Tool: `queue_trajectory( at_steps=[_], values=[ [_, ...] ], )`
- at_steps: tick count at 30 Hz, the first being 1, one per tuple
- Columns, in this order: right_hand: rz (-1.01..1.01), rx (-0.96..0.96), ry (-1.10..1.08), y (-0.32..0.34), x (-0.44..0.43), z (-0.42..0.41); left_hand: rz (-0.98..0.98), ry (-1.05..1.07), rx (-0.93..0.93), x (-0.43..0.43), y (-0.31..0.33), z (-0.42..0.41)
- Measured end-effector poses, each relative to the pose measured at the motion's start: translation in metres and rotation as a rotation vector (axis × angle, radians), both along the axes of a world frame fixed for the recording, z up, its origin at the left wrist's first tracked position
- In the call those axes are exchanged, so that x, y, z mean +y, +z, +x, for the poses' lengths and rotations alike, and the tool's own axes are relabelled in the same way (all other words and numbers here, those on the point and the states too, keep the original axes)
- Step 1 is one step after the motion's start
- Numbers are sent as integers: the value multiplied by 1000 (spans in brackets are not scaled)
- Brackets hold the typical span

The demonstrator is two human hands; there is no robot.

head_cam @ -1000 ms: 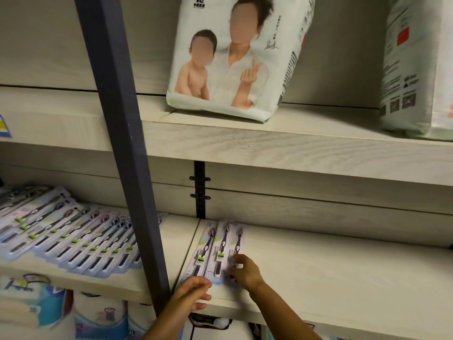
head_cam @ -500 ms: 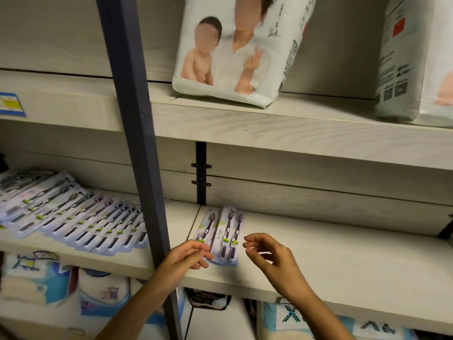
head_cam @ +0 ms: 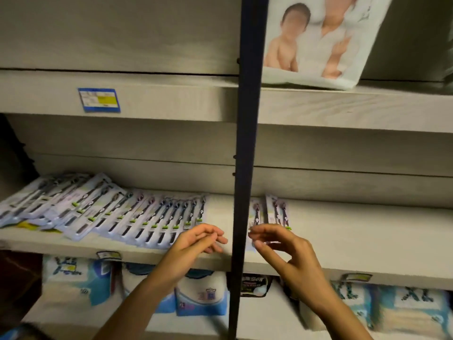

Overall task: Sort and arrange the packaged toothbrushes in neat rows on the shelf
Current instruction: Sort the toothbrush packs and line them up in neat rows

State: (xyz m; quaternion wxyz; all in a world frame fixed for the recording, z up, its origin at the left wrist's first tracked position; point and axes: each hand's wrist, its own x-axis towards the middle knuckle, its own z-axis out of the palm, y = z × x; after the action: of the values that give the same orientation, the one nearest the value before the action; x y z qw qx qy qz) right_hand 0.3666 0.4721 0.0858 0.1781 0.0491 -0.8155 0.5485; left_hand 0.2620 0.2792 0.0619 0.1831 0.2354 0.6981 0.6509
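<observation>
Left hand: the left hand [head_cam: 198, 241] hovers over the front edge of the shelf [head_cam: 355, 244], fingers loosely curled, with nothing in it.
Right hand: the right hand [head_cam: 282, 251] is just right of the post [head_cam: 245, 143]; thumb and forefinger are bent towards each other at the near end of the small group of packs. The blur hides whether they pinch a pack or only hover at it.
Long row: the toothbrush packs [head_cam: 147, 217] lie flat and overlapping on the shelf left of the post, slanted, with the far-left ones heaped more loosely. The row's right end is just beside the left hand.
Small group: a few more packs [head_cam: 277, 212] lie flat right of the post, side by side.
Upper shelf: its front edge [head_cam: 171, 101] carries a blue and yellow price label [head_cam: 99, 99]; a white nappy bag [head_cam: 316, 40] stands on it at the right.
Below: blue and white soft packages [head_cam: 201, 298] fill the lower level.
</observation>
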Motion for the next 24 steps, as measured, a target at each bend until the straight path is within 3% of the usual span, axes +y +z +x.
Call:
queue_trajectory(
  at_steps=[5, 17, 24],
  values=[
    [-51, -66, 24, -9, -71, -29, -70, 22, 18, -70, 6, -26],
    [53, -143, 85, -25, -165, -120, -116, 257, -35, -193, -11, -76],
    [81, -168, 65, -37, -230, -175, -177, 267, -59, -257, -22, -128]
  ],
)
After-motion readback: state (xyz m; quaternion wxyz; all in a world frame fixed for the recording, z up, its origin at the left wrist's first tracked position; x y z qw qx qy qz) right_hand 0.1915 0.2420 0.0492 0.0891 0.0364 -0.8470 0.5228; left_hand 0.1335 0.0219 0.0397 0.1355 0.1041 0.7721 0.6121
